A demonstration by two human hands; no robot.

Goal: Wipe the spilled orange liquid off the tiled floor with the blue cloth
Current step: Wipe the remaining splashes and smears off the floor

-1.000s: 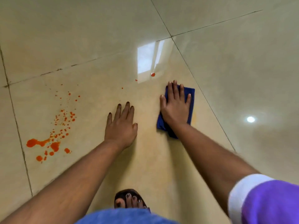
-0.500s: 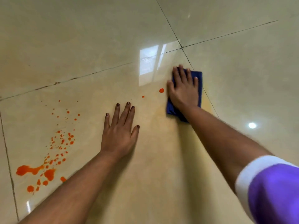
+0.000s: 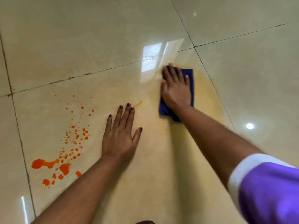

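Smearing looked the main risk: the folded dark-blue cloth (image 3: pixel 191 81) lay flat on the glossy cream tiled floor (image 3: pixel 80 38), pressed under the right hand (image 3: pixel 175 91), fingers close together on top, with a pale orange film around it. The bright orange puddle and droplets (image 3: pixel 64 152) sat well apart to the left, unwiped. The left hand (image 3: pixel 120 136), fingers slightly spread and flat on the tile, braced near those drops; a slip could drag it through them.
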